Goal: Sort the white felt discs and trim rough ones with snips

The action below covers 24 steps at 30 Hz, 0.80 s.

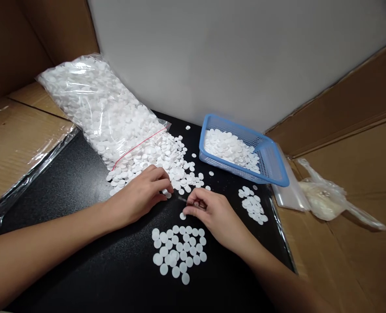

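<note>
My left hand (142, 193) rests on the black table (82, 182) at the edge of a spill of small white discs (166, 158), fingers curled and pinching one disc at its fingertips. My right hand (212, 215) lies just right of it, fingers pinched around a thin dark tool that points left; a single disc (182, 216) lies under its fingertips. Below both hands, several white discs (179, 252) lie flat in a loose cluster.
A large clear bag (95, 104) full of discs lies open at the back left. A blue basket (271, 158) holding discs stands at the back right, a small disc pile (253, 205) before it. Crumpled plastic bags (323, 198) lie on cardboard at right.
</note>
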### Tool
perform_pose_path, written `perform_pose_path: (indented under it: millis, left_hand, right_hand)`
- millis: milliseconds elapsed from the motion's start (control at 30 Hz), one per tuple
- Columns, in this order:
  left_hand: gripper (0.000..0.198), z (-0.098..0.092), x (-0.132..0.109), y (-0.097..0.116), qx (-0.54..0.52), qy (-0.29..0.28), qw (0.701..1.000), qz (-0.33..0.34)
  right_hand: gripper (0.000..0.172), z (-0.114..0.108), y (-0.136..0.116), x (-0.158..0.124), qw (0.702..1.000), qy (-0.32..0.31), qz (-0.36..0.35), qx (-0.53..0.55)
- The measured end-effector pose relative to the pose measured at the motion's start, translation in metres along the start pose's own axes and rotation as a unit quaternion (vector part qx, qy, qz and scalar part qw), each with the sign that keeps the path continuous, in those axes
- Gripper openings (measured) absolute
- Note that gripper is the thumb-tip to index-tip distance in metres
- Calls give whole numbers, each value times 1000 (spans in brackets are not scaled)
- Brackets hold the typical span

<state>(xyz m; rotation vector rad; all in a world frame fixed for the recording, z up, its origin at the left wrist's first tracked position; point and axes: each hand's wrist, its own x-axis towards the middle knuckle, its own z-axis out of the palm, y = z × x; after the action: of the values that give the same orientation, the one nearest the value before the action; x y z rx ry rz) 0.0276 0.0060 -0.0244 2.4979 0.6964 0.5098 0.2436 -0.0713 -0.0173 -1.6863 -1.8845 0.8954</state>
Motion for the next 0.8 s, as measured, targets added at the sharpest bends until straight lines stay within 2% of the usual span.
perform_pose_path:
  millis: [67,233,367,467,533,600,667,800]
  left_hand:
    - [13,0,0,0,37,7,999,5]
    - [9,1,-1,1,92,8,996,1]
    - [2,4,0,1,122,11,992,20]
    - [9,4,2,2,154,8,987,43]
    - [16,4,2,5,174,2,983,66]
    - [20,3,2,8,187,0,978,96]
    - [22,2,1,11,191,1,974,119]
    - [22,5,1,11,172,-1,978,116]
  right_hand:
    - [16,-1,2,6,1000,21,-18,-8]
    - [16,4,3,18,995,41,-42,-77]
    - [10,6,6,20,986,52,-74,-143]
    - [12,3,5,18,987,56,-80,-129]
    - [13,1,3,13,995,46,-55,-66]
    - [19,-3,0,6,1000,9,-10,-2]
    - [25,-6,0,-2,999,-22,34,21]
    - [27,-10,6,-10,998,1,58,11]
